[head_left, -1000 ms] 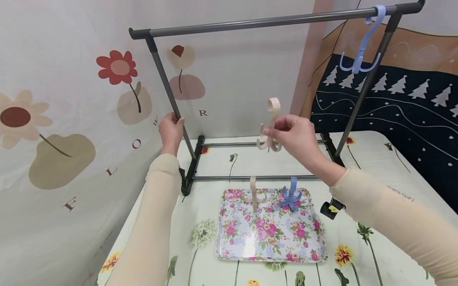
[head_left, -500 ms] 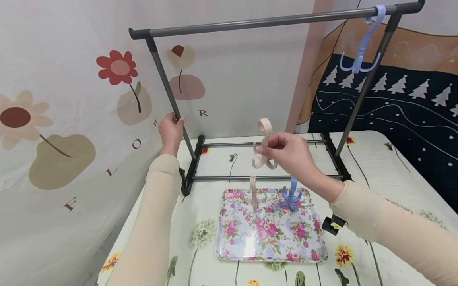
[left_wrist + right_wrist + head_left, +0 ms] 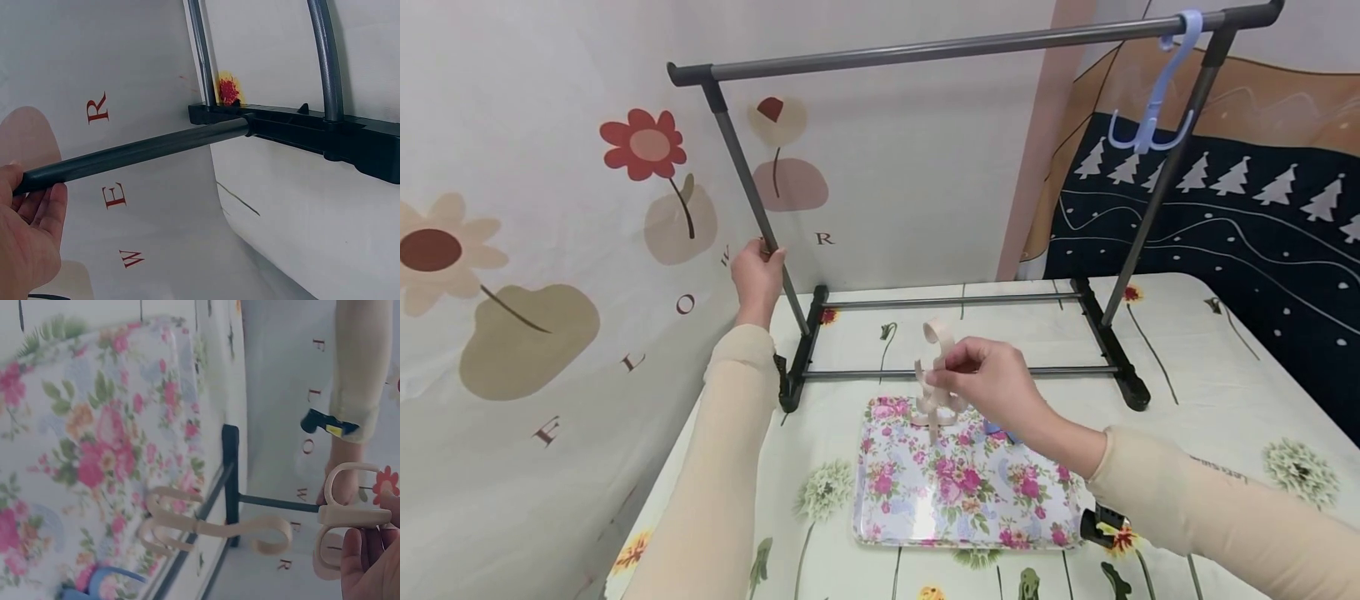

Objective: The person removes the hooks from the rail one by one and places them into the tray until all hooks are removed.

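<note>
My left hand (image 3: pixel 757 275) grips the left upright post (image 3: pixel 131 150) of a dark metal rack. Over the tray's back edge, my right hand (image 3: pixel 992 379) pinches a beige multi-prong hook (image 3: pixel 353 517), its curled top upward in the head view. Just below it, a second beige hook (image 3: pixel 209 528) lies at the back of the floral tray (image 3: pixel 962 508); whether its curl touches the rack's front lower bar I cannot tell. A blue hook (image 3: pixel 103 584) on the tray is mostly hidden by my right hand in the head view. A light blue hook (image 3: pixel 1157 92) hangs from the top bar's right end.
The rack's top bar (image 3: pixel 880 57) spans above, and its lower bars (image 3: pixel 850 375) run behind the tray. Black feet (image 3: pixel 1131 387) stand on the flower-print cloth (image 3: pixel 1210 467). A printed curtain (image 3: pixel 587 467) hangs at the left, close to my left arm.
My right hand has lowered the beige hook, moving toward me and slightly left, from above the lower bars to over the tray's back edge. My left hand stays on the post.
</note>
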The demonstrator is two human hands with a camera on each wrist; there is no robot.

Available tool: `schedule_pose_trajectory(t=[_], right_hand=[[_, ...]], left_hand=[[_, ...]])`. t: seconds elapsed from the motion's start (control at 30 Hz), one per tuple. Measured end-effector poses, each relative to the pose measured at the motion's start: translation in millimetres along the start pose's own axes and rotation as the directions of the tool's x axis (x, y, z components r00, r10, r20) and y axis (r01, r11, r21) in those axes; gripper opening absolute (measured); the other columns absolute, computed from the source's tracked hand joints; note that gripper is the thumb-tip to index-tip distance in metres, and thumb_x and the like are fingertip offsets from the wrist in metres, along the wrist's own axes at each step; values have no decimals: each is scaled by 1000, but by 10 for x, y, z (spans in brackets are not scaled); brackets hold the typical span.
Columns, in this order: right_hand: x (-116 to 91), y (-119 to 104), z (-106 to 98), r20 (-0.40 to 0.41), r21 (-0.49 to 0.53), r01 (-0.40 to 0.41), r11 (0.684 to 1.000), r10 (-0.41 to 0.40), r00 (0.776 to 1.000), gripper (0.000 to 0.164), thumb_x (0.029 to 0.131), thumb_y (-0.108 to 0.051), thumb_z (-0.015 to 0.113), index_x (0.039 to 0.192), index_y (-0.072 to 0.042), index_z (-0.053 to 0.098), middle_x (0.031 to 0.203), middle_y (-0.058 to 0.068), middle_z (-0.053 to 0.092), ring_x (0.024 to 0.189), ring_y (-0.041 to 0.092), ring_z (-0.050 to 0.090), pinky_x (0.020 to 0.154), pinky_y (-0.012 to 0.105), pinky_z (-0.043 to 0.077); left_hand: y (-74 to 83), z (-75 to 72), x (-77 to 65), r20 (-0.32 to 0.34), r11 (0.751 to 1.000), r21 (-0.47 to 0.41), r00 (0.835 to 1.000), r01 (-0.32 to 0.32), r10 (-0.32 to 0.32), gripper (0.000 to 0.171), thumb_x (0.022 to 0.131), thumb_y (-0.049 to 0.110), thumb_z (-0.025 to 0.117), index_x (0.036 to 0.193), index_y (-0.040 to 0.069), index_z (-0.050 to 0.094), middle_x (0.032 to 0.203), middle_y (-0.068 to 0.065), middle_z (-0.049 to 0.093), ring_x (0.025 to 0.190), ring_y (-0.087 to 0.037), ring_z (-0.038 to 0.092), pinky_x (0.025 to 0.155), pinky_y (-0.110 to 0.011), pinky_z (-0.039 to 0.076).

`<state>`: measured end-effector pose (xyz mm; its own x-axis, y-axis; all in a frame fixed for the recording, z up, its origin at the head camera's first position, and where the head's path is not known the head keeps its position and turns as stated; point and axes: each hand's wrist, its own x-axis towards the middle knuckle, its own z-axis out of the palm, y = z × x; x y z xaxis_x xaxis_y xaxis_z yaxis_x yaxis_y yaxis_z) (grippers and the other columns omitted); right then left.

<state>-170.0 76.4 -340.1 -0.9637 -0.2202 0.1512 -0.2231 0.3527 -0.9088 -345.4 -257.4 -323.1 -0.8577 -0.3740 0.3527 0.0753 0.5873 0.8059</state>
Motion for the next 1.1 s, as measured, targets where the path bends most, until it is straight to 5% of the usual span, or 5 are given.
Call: schedule_pose_trajectory(t=[0.47, 0.67, 0.9, 1.1], right_hand=[[-244, 369, 325, 95, -29, -42, 999, 45, 994, 9, 84, -17, 81, 85, -17, 72, 79, -5, 68, 73, 19, 66, 56, 28, 51], [-333, 568, 461, 100, -58, -47, 997, 53, 994, 12, 81, -17, 82, 81, -17, 70, 77, -7, 67, 68, 16, 65, 57, 27, 51], [-387, 718, 543, 71, -182, -38, 983, 52, 996, 14, 80, -23, 84, 79, -23, 70, 73, -10, 67, 49, 9, 52, 39, 24, 38], [-411, 815, 586, 100, -142, -39, 989, 54, 994, 14, 80, -22, 84, 79, -22, 70, 76, -10, 67, 51, 9, 53, 41, 24, 39]], left_hand=[[-10, 2, -12, 3, 1000, -4, 1000, 12, -12, 27, 103, 21, 55, 115, -2, 60, 108, -17, 63, 101, -29, 61, 92, -42, 48], [-19, 5, -3, 1, 1000, -6, 1000, 14, -14, 26, 103, 21, 56, 115, -1, 59, 108, -17, 63, 100, -29, 60, 91, -42, 47], [4, 1, -10, 3, 1000, -4, 1000, 15, -15, 26, 102, 20, 56, 116, -2, 59, 107, -17, 63, 100, -29, 60, 91, -42, 47], [-6, 8, -2, 5, 1000, -7, 1000, 18, -18, 28, 103, 22, 55, 116, -2, 59, 108, -17, 63, 101, -28, 60, 92, -41, 48]])
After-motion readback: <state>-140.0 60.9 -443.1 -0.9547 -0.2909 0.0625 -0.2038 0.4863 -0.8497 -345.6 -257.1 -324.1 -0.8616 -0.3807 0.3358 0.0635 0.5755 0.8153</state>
